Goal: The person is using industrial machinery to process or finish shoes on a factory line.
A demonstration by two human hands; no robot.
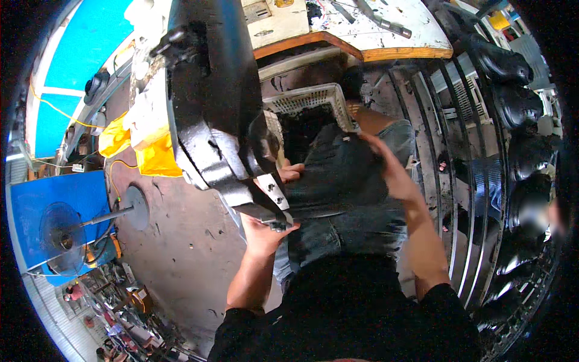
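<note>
A heavy black machine arm [217, 78] comes down in front of me, ending in a worn bare-metal head [271, 190]. My left hand [265, 234] is at the lower tip of this head, partly hidden behind it. Its thumb lies under the tip, and curled fingers show on the far side; what they hold, if anything, is hidden. Dark cloth [341, 175] covers my lap. Along its right edge lies my right hand [389, 166], fingers stretched out and slightly blurred. Beyond my knees stands a white plastic basket [310, 95] with black pieces [301, 128] in it.
A stained white worktable [416, 36] with a wooden edge and metal tools stands ahead. Dark metal rails [449, 175] and glossy black rounded items [512, 63] line the right. On the left are yellow bags [160, 158], a standing fan [63, 238] and blue panels [90, 45].
</note>
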